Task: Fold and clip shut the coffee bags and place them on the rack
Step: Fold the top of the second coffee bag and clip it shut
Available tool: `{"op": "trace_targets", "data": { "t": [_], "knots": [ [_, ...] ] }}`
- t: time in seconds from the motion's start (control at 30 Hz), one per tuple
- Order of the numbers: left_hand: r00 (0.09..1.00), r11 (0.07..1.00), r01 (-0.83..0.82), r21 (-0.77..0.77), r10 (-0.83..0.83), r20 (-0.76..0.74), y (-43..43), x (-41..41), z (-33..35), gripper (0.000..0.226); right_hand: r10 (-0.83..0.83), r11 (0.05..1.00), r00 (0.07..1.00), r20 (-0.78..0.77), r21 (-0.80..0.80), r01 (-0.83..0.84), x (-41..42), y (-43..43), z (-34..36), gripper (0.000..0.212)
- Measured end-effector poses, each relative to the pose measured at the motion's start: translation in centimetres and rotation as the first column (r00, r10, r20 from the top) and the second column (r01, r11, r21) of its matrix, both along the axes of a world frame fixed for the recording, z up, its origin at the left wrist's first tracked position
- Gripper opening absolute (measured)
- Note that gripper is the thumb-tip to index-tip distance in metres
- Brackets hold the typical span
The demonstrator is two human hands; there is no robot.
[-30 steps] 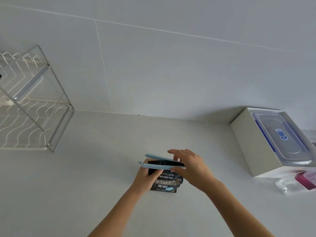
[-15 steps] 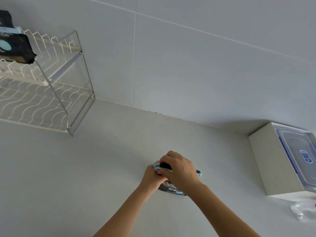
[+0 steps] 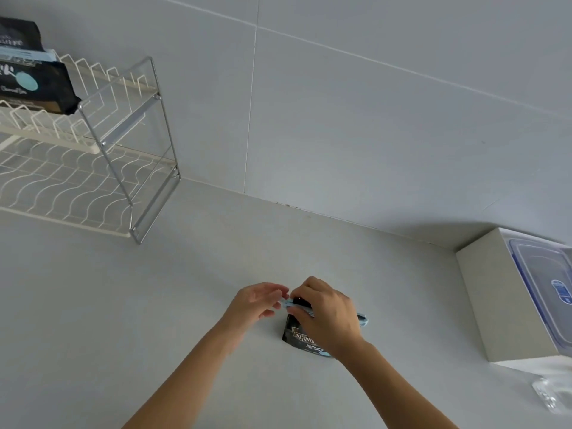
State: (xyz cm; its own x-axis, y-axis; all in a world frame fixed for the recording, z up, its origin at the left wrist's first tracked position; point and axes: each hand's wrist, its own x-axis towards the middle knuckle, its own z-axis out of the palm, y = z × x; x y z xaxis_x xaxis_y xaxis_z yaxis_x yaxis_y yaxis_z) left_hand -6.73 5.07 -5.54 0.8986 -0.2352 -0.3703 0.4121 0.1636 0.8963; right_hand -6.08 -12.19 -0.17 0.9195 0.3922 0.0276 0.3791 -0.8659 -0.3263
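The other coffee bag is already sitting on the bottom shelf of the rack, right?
Not quite. The head view shows the other coffee bag on the top shelf of the rack, not the bottom one; the bottom shelf looks bare. It already has a blue clip across it.

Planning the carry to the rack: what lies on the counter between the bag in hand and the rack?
Nothing: in the head view the counter is bare between the bag and the rack.
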Motion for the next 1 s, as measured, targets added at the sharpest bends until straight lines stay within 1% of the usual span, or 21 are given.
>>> {"op": "trace_targets", "data": {
  "t": [0.07,0.17,0.2,0.27,0.3,0.37,0.43,0.53,0.67,0.77,0.83,0.9,1.0],
  "knots": [
    [0.999,0.998,-0.040,-0.051,0.038,-0.035,-1.0,-0.4,-0.4,0.032,-0.009,1.000,1.000,0.003,0.018,0.009,-0.3,-0.1,0.0,0.013],
    [0.989,0.981,-0.119,-0.152,0.104,-0.102,-2.5,-0.8,-0.9,0.033,-0.022,0.999,0.999,0.038,0.048,0.020,-0.7,-0.5,0.1,0.011],
    [0.985,0.974,-0.143,-0.174,0.123,-0.123,-2.9,-1.0,-1.1,0.037,-0.021,0.998,0.999,0.046,0.055,0.018,-0.8,-0.6,0.1,0.011],
    [0.976,0.962,-0.192,-0.192,0.167,-0.138,-3.6,-1.3,-1.3,0.047,-0.024,0.997,0.999,0.026,0.069,0.023,-0.9,-0.7,0.0,0.015],
    [0.972,0.957,-0.215,-0.196,0.190,-0.138,-3.9,-1.4,-1.3,0.047,-0.031,0.996,0.999,0.009,0.079,0.030,-0.9,-0.7,0.0,0.018],
    [0.961,0.944,-0.264,-0.200,0.239,-0.138,-4.4,-1.7,-1.3,0.040,-0.037,0.995,0.999,0.002,0.093,0.037,-0.8,-0.6,-0.1,0.023],
    [0.944,0.926,-0.319,-0.202,0.293,-0.149,-4.7,-1.9,-1.1,0.038,-0.032,0.995,0.999,0.015,0.099,0.030,-0.7,-0.5,-0.2,0.024],
    [0.930,0.909,-0.359,-0.213,0.327,-0.169,-5.3,-2.0,-0.9,0.041,-0.025,0.993,0.999,0.033,0.117,0.021,-0.7,-0.5,-0.3,0.022],
    [0.939,0.910,-0.334,-0.244,0.298,-0.173,-5.6,-1.9,-0.8,0.039,-0.016,0.989,0.998,0.052,0.150,0.008,-1.0,-0.8,-0.4,0.022],
    [0.952,0.927,-0.292,-0.235,0.256,-0.169,-5.1,-1.6,-0.8,0.036,-0.024,0.989,0.999,0.038,0.146,0.018,-0.7,-0.7,-0.4,0.023],
    [0.956,0.941,-0.273,-0.201,0.243,-0.165,-4.8,-1.3,-0.7,0.031,-0.026,0.990,0.999,0.020,0.142,0.023,-0.4,-0.6,-0.4,0.024],
    [0.960,0.955,-0.259,-0.148,0.238,-0.146,-4.6,-1.0,-0.4,0.025,-0.046,0.982,0.999,-0.004,0.182,0.046,-0.3,-0.8,-0.1,0.022],
    [0.973,0.972,-0.225,-0.063,0.221,-0.071,-4.6,-0.7,0.1,0.020,-0.086,0.959,0.996,-0.021,0.270,0.088,-0.2,-1.7,0.3,0.010]
  ]
}}
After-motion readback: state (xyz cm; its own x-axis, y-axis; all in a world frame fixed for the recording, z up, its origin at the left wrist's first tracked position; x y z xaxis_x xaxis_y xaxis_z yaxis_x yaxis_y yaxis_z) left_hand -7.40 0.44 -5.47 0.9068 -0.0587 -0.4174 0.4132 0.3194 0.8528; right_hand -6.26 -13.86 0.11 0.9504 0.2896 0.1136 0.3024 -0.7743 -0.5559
